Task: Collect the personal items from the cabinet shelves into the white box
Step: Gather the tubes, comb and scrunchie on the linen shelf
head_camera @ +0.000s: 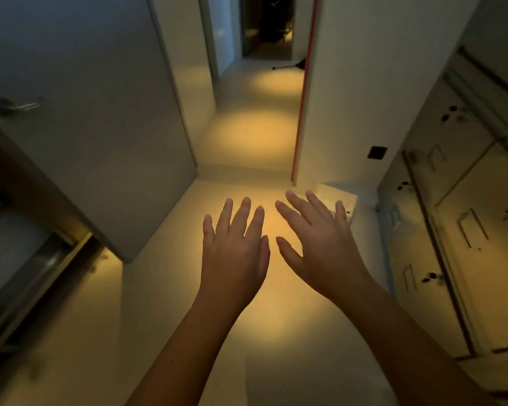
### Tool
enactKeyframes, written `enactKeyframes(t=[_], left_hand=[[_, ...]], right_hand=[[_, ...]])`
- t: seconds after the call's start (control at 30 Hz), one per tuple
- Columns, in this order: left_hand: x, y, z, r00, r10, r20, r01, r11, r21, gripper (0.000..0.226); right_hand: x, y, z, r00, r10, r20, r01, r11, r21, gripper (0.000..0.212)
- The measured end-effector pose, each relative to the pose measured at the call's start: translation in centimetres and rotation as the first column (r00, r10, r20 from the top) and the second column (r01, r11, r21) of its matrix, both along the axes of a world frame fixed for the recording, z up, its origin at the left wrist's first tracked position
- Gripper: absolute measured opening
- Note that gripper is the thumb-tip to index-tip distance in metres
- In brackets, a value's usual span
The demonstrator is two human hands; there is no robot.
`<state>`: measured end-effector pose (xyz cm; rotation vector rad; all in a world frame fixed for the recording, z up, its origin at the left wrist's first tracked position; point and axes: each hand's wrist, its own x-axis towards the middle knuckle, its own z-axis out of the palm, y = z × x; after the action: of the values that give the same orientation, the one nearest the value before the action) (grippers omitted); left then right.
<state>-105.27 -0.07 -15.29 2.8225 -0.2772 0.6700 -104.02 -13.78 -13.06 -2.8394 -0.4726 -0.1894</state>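
Observation:
My left hand and my right hand are stretched out side by side over a pale floor, palms down, fingers straight and spread, holding nothing. A white box sits on the floor just beyond my right hand's fingertips, partly hidden by them, against the foot of a white wall. A cabinet with closed doors, metal handles and dark keys stands along the right. No shelf contents are visible.
An open grey door with a lever handle stands at the left, with a dark opening beside it. A narrow hallway lit in yellow patches runs ahead to a dark room. A black wall plate is low on the right wall.

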Motion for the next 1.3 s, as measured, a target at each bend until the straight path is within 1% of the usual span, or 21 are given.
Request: enactKeyframes(t=[0.2, 0.43, 0.57, 0.7, 0.9, 1.07, 1.2, 1.3], left_hand=[[2.9, 4.0, -0.8, 0.985, 0.169, -0.020, -0.169, 0.986, -0.006, 0.047], [9.2, 7.5, -0.4, 0.938, 0.345, -0.030, -0.344, 0.939, 0.020, 0.049], [12.6, 9.8, 0.9, 0.901, 0.429, -0.056, -0.431, 0.902, -0.011, 0.048], [13.9, 13.2, 1.3, 0.837, 0.547, 0.023, -0.546, 0.837, -0.049, 0.044], [12.3, 19.3, 1.6, 0.700, 0.715, 0.008, -0.713, 0.698, -0.068, 0.042], [9.8, 25.5, 1.3, 0.601, 0.798, 0.035, -0.793, 0.602, -0.099, 0.038], [7.9, 31.6, 1.5, 0.566, 0.824, 0.021, -0.816, 0.563, -0.131, 0.036], [6.6, 36.5, 2.2, 0.553, 0.832, 0.050, -0.822, 0.555, -0.130, 0.035]], right_hand=[[4.6, 4.0, -0.3, 0.989, 0.144, 0.033, -0.145, 0.989, 0.016, 0.055], [13.1, 8.2, -0.7, 0.949, 0.305, 0.083, -0.309, 0.950, 0.038, 0.052], [18.1, 11.1, 0.0, 0.906, 0.408, 0.110, -0.416, 0.907, 0.065, 0.052], [21.4, 15.3, 0.2, 0.826, 0.550, 0.125, -0.561, 0.824, 0.075, 0.052], [21.9, 23.5, 0.1, 0.722, 0.663, 0.199, -0.688, 0.718, 0.103, 0.051], [21.0, 31.3, 0.0, 0.628, 0.749, 0.208, -0.776, 0.622, 0.105, 0.052], [19.4, 38.0, 0.4, 0.586, 0.774, 0.240, -0.809, 0.578, 0.109, 0.049], [18.0, 43.3, 1.2, 0.564, 0.791, 0.237, -0.824, 0.555, 0.112, 0.047]])
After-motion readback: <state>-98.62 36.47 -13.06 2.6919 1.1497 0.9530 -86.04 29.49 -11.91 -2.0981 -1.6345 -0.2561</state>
